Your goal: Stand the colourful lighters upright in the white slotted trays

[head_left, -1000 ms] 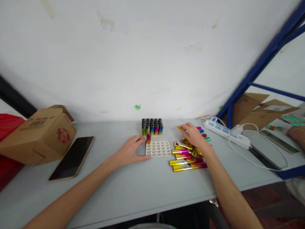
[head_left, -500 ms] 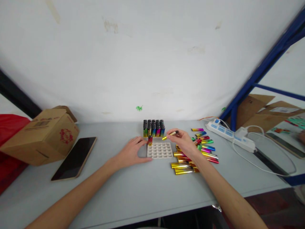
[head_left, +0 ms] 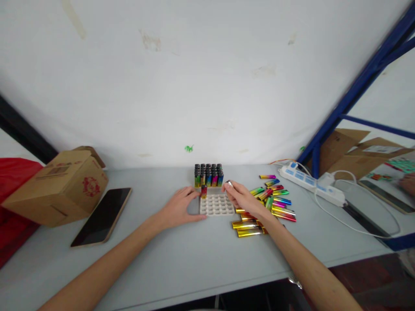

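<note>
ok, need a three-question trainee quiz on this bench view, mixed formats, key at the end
1. Multiple choice: where on the white tray does the lone upright tube stand?
a) front right corner
b) back left corner
c) middle
2. True or false: the phone lies between the cardboard box and the left hand.
3. Fill in: from the wearer's view, the loose shiny tubes lie mostly to the tray's ____.

Key: 1 b; 2 true; 3 right

Glossy metallic-looking tubes (head_left: 251,232), matt cardboard box (head_left: 61,185), smooth grey tabletop (head_left: 181,259)
</note>
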{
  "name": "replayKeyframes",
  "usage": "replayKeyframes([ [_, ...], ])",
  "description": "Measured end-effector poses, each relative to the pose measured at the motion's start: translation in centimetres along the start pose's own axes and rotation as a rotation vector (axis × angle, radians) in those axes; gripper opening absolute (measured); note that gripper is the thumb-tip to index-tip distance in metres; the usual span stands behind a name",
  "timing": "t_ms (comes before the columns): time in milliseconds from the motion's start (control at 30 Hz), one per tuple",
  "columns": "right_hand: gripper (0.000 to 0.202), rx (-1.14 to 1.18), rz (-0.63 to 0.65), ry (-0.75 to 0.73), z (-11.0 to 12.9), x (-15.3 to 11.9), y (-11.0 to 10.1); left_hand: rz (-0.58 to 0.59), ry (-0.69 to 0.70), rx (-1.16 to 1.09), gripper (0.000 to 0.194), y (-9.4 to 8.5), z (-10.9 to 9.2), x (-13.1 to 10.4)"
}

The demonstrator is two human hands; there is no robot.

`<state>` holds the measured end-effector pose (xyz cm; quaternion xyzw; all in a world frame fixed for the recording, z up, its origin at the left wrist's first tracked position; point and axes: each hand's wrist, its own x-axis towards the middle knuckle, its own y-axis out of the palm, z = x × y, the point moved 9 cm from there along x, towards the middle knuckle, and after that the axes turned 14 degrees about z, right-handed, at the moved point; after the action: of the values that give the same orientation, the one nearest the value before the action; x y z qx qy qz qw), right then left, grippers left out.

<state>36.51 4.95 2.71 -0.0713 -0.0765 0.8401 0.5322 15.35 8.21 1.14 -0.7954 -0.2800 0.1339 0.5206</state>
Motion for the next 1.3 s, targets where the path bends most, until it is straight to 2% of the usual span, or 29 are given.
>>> replayKeyframes([
  [200,0.074,-0.321,-0.286,-0.034,0.9,-0.5,-1.0,-0.006,-0.001,0.017,0.074,0.1,0.1,0.0],
  [300,0.072,-0.428,-0.374,-0.035,1.3,-0.8,-1.2,0.007,-0.005,0.007,0.075,0.0,0.0,0.0],
  [533,0.048,-0.501,-0.338,-0.041,1.3,-0.3,-0.8,0.010,-0.006,0.008,0.075,-0.1,-0.2,0.0],
  [667,0.041,-0.510,-0.331,-0.040,1.4,-0.3,-0.6,0.009,-0.004,0.010,0.076,-0.1,-0.3,0.0],
  [800,0.043,-0.515,-0.328,-0.046,1.5,-0.3,-0.4,0.010,-0.003,0.016,0.075,-0.1,-0.3,0.0],
  [1100,0.066,-0.526,-0.336,-0.050,1.9,-0.4,-0.2,0.017,-0.010,0.031,0.072,0.0,-0.5,0.1],
  [1300,0.057,-0.534,-0.334,-0.059,1.9,-0.4,0.0,0.026,-0.037,0.054,0.077,-0.1,-0.7,0.1],
])
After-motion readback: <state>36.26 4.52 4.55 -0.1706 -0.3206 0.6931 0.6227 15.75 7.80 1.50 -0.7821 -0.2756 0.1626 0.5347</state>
